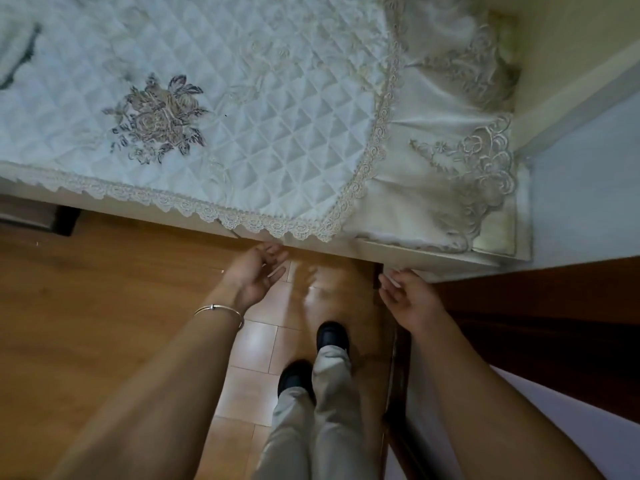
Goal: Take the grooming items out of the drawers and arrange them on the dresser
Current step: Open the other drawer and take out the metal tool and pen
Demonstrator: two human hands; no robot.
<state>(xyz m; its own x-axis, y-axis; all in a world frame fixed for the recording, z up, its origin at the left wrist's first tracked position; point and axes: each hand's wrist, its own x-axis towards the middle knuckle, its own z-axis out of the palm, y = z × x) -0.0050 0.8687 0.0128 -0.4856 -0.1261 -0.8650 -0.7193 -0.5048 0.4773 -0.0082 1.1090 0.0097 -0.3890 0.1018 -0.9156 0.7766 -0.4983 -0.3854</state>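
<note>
Both hands reach toward the front edge of a white dresser, palms turned inward and fingers loosely spread, neither holding anything. The left hand, with a thin silver bangle on its wrist, has its fingertips just beneath the scalloped lace trim that hangs over the edge; whether they touch the wood cannot be told. The right hand sits further to the right, its fingertips at or just under the pale front edge of the white dresser. A white quilted cover with a diamond pattern lies across the dresser top, carrying an embroidered bouquet of grey and beige flowers toward the left, and a satin frill with embroidered lace drapes over the right end. No grooming items show on the cover, and the drawers are hidden below the overhanging edge, so their state cannot be told. Below the hands lies a glossy brown wooden floor with a bright reflection between the arms. The person's legs in light grey trousers stand there in black shoes, one foot ahead of the other. Dark brown wooden furniture stands just beside the right forearm, and a cream wall rises behind the dresser's right end.
</note>
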